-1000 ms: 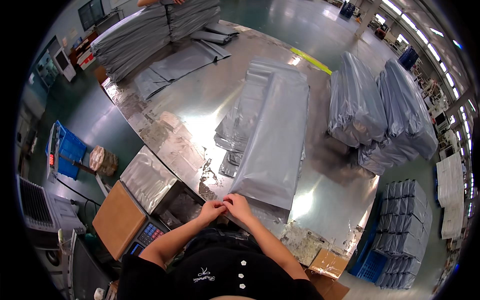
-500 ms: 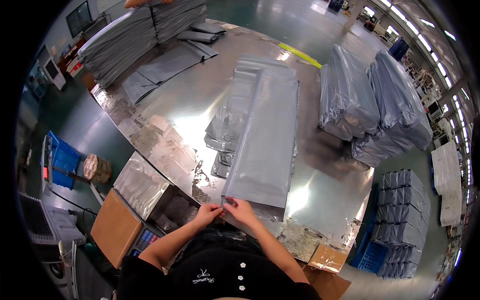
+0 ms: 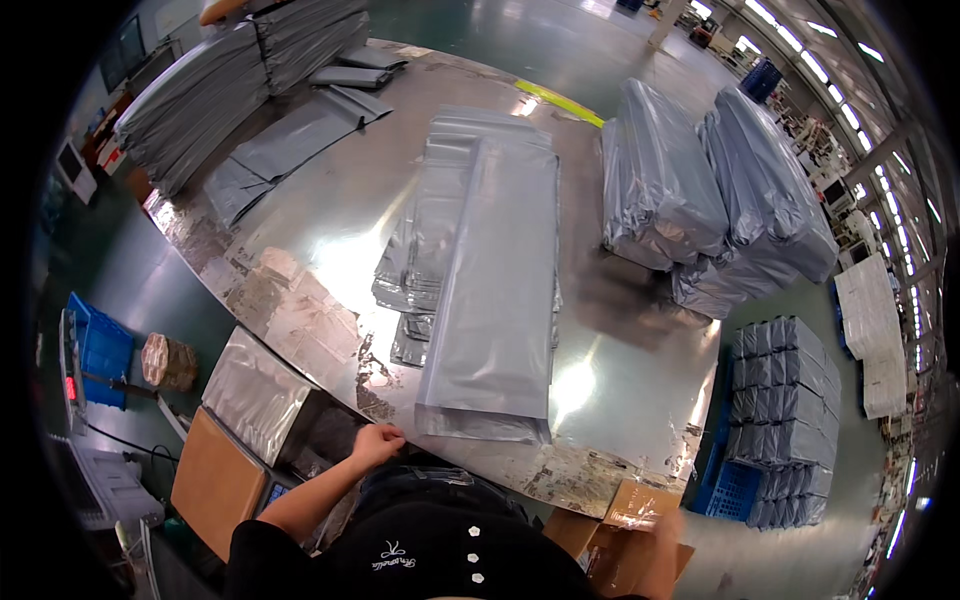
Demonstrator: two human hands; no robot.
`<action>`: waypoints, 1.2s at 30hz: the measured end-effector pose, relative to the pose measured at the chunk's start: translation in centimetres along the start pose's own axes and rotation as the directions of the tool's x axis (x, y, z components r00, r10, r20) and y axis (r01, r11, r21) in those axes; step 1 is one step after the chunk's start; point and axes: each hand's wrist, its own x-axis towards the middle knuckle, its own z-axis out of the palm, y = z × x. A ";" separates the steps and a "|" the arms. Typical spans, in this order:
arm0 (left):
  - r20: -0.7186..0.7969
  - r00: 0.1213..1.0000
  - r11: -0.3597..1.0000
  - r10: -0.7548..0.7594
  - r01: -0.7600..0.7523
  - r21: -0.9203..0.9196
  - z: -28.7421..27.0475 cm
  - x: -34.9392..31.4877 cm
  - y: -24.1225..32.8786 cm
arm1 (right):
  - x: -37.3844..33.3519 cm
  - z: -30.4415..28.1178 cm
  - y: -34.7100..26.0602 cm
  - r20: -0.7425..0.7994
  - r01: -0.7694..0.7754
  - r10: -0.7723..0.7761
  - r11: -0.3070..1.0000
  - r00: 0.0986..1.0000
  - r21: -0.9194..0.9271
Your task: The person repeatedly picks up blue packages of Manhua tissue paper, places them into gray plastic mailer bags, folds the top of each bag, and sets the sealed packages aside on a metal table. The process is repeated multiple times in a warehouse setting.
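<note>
Holding the left hand at the near edge of the metal table, fingers drawn together in a loose curl, near the close left corner of a long grey plastic bag but apart from it. Reaching out with the right hand over an open cardboard box, beside the near right part of the table. Cannot tell the right fingers apart or together through the motion blur, nor be sure of any touch on the cardboard. Facing the long bag, laid flat and lengthwise on the table, on top of further grey bags showing along its left side. Can see, to the right on the table, plump grey bundles standing close together; at the far left, a tall grey pile; near the left forearm, a brown-topped scale.
</note>
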 end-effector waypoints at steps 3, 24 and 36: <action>-0.203 0.846 0.816 0.493 -0.370 0.443 -2.1 -1.2 6.7 | -5.2 -5.2 3.4 -0.709 -0.110 0.085 0.994 0.700 0.010; 0.598 0.295 -0.077 0.745 -0.853 0.517 -5.4 5.4 12.0 | -5.3 -8.3 -30.0 -0.554 0.904 -0.716 0.303 0.425 0.302; 0.201 0.963 0.902 0.178 -0.078 -0.425 -2.4 9.4 -2.2 | -5.8 -3.0 -34.3 -0.290 0.534 -0.498 0.463 0.817 0.707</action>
